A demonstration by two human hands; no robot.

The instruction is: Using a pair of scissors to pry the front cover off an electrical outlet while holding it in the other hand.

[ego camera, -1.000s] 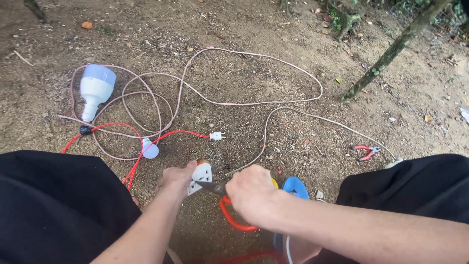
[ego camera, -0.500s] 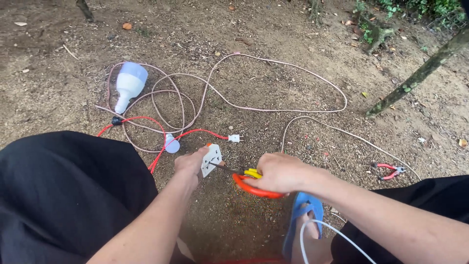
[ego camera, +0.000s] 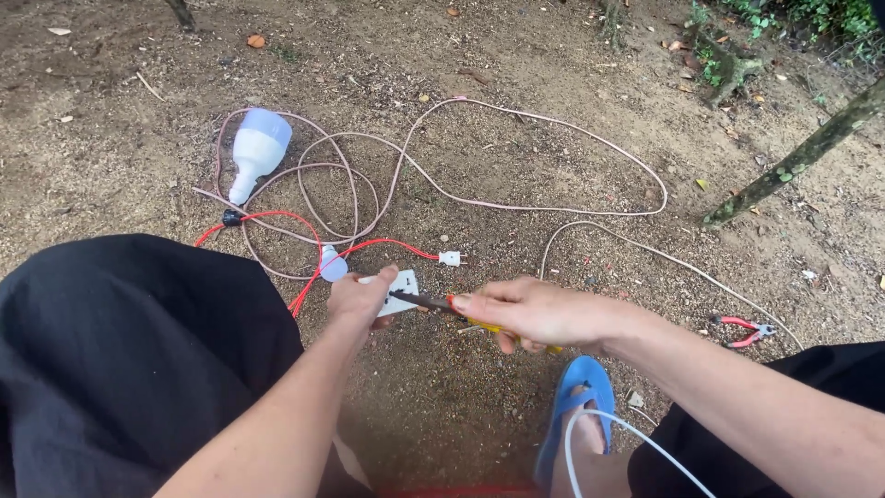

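Low in the middle of the view, over bare sandy ground, the left hand (ego camera: 361, 300) is closed around a small white socket plate (ego camera: 400, 292), fingers curled over its near edge and thumb on top. From three o'clock the right hand (ego camera: 535, 314) comes in, wrapped tight on a screwdriver (ego camera: 433, 302) with a yellow and red handle; its dark shaft lies nearly level and its tip touches the face of the plate (whether it sits in a screw cannot be told).

At eleven o'clock from the hands lies a large white bulb (ego camera: 255, 149), tilted, with its base pointing toward the person. A pale pink cable (ego camera: 516, 205) loops around it in several coils and runs out in a wide arc toward two o'clock. A red wire (ego camera: 369, 247) crosses those coils and ends in a small white plug (ego camera: 450, 259) just above the plate. A smaller round bulb (ego camera: 332, 268) lies just left of the left hand.

Well apart at three o'clock, red-handled pliers (ego camera: 743, 330) rest on the dirt. At five o'clock a foot wears a blue sandal (ego camera: 576, 406). Black trousers (ego camera: 129, 350) fill the eight o'clock corner.
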